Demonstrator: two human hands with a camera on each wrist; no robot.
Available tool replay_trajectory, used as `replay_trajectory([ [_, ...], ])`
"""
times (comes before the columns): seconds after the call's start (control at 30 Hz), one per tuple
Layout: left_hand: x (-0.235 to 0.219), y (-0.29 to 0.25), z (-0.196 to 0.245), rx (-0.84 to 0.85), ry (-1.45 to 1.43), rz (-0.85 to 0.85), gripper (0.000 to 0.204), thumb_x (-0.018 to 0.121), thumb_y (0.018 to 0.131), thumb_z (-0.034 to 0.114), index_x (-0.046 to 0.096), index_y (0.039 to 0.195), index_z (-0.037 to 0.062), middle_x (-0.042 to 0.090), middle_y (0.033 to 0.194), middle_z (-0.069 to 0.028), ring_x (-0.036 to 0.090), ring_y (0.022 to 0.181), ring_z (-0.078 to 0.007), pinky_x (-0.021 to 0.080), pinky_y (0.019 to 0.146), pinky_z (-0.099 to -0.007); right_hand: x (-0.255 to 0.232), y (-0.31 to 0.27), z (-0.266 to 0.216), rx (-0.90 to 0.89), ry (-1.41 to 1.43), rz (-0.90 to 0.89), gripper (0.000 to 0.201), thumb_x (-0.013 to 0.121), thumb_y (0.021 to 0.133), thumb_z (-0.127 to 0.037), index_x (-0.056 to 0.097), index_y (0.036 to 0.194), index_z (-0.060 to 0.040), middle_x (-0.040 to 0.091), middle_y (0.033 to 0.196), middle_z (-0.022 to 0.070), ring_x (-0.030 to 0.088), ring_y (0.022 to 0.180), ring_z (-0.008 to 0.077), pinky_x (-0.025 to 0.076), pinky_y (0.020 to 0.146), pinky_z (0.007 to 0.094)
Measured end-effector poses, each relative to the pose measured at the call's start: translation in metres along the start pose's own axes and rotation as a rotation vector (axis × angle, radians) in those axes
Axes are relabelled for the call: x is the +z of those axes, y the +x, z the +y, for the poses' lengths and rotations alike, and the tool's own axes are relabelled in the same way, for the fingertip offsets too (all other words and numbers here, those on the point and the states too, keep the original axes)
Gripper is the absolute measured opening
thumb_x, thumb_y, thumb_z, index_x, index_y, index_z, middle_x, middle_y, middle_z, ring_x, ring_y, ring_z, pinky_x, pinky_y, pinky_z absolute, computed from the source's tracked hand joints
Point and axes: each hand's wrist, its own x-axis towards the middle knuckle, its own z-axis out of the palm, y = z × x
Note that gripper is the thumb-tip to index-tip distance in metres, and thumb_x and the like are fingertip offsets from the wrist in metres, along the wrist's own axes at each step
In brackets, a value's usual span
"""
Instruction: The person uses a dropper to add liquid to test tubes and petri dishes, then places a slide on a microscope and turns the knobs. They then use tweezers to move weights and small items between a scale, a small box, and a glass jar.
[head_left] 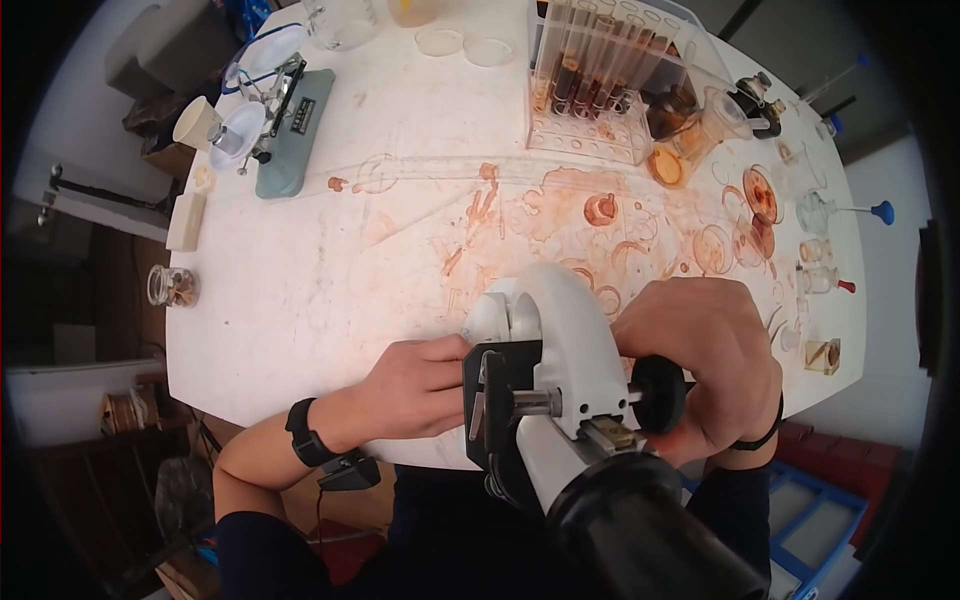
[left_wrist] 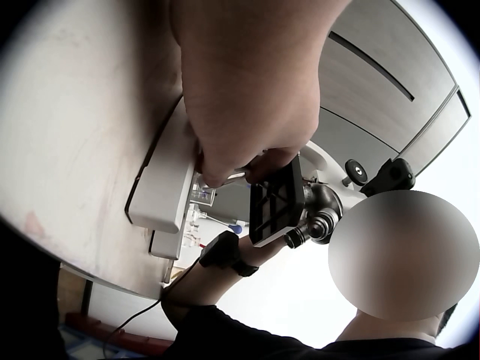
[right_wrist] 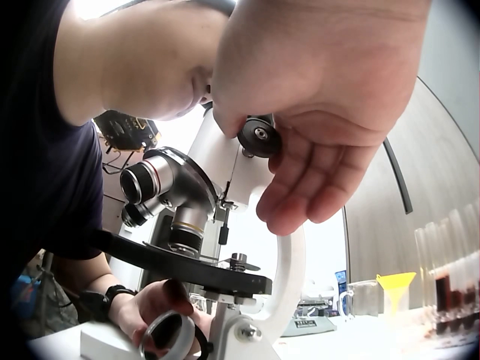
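A white microscope point(head_left: 565, 320) stands at the table's near edge, its black eyepiece tube towards the head camera. My right hand point(right_wrist: 322, 97) is at the upper arm, thumb and forefinger pinching a black focus knob point(right_wrist: 259, 136), the other fingers loosely bent. Below the black stage point(right_wrist: 187, 270), my left hand point(right_wrist: 154, 307) has its fingers bent at the round mirror point(right_wrist: 176, 337); their exact contact is partly hidden. Seen from the left wrist, the left hand point(left_wrist: 251, 97) reaches between the white base point(left_wrist: 169, 172) and the stage point(left_wrist: 277, 202). Silver objectives point(right_wrist: 187, 229) hang over the stage.
A test-tube rack point(head_left: 590, 130) with dark red liquid stands at the back, beside brown-stained glassware point(head_left: 668, 165). A green balance point(head_left: 295, 135) is at the back left. Reddish stains and dishes point(head_left: 762, 195) lie beyond the microscope; a small jar point(head_left: 172, 286) sits at the left edge.
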Motion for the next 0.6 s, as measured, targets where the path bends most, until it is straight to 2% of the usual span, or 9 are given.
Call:
replay_trajectory([
  [0.07, 0.0006, 0.0008, -0.0005, 0.015, -0.002, 0.019, 0.022, 0.077, 0.074, 0.011, 0.069, 0.095, 0.0107, 0.068, 0.096, -0.0018, 0.064, 0.079, -0.021, 0.053, 0.058, -0.0297, -0.0004, -0.0049, 0.0015, 0.015, -0.017, -0.038, 0.051, 0.079, 0.08, -0.04, 0.058, 0.108, -0.0025, 0.07, 0.089, 0.0118, 0.067, 0.064, 0.0296, 0.052, 0.056, 0.0363],
  [0.27, -0.0011, 0.0015, -0.0006, 0.034, 0.024, -0.006, 0.022, 0.077, 0.074, 0.011, 0.068, 0.095, 0.0103, 0.067, 0.094, -0.0024, 0.062, 0.076, -0.021, 0.052, 0.057, -0.0302, 0.0006, -0.0042, 0.0025, -0.003, -0.004, -0.032, 0.052, 0.077, 0.082, -0.042, 0.056, 0.108, -0.0018, 0.07, 0.088, 0.0125, 0.067, 0.063, 0.0297, 0.052, 0.055, 0.0366],
  [0.47, -0.0002, 0.0013, -0.0012, 0.028, 0.007, -0.007, 0.022, 0.076, 0.074, 0.01, 0.068, 0.094, 0.0103, 0.067, 0.095, -0.0024, 0.062, 0.077, -0.0214, 0.052, 0.057, -0.0305, -0.0008, -0.0038, 0.0004, 0.005, -0.052, -0.023, 0.05, 0.078, 0.08, -0.041, 0.06, 0.104, -0.0011, 0.069, 0.087, 0.012, 0.067, 0.063, 0.0305, 0.051, 0.055, 0.037],
  [0.6, -0.0006, 0.0013, -0.0023, 0.041, 0.014, -0.007, 0.021, 0.075, 0.074, 0.009, 0.068, 0.094, 0.0108, 0.067, 0.096, -0.0022, 0.062, 0.076, -0.0216, 0.052, 0.057, -0.0305, -0.0061, -0.001, -0.0022, 0.038, -0.084, -0.097, 0.047, 0.08, 0.074, -0.037, 0.063, 0.099, -0.0007, 0.069, 0.085, 0.0115, 0.067, 0.063, 0.0311, 0.05, 0.055, 0.0368],
])
